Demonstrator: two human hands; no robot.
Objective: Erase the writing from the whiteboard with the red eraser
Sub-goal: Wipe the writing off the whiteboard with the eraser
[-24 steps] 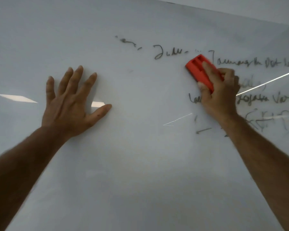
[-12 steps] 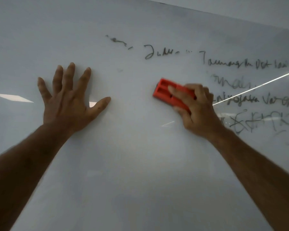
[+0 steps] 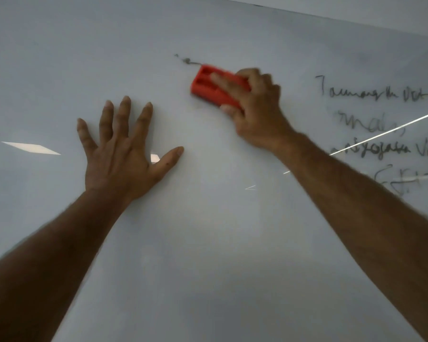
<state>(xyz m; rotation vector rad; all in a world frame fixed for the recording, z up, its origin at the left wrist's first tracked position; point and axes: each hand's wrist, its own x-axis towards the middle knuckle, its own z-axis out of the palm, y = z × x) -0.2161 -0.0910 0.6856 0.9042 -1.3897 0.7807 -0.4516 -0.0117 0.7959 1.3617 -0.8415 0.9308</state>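
Observation:
A large whiteboard (image 3: 208, 243) fills the view. My right hand (image 3: 255, 112) grips the red eraser (image 3: 208, 88) and presses it flat on the board, just below and to the right of a small dark scribble (image 3: 188, 61). Several lines of dark handwriting (image 3: 371, 95) remain at the right side of the board. My left hand (image 3: 120, 154) lies flat on the board with its fingers spread, to the lower left of the eraser and apart from it.
The board's top edge (image 3: 331, 19) runs diagonally across the upper right, with wall beyond it. Bright reflections of ceiling lights (image 3: 30, 147) show on the board at the left, and a thin bright reflected line (image 3: 386, 130) crosses the handwriting.
My right hand swept the eraser left from the handwriting, down to mid-board, then up toward the small scribble. The word that stood left of the long top line is gone. My left hand stayed planted.

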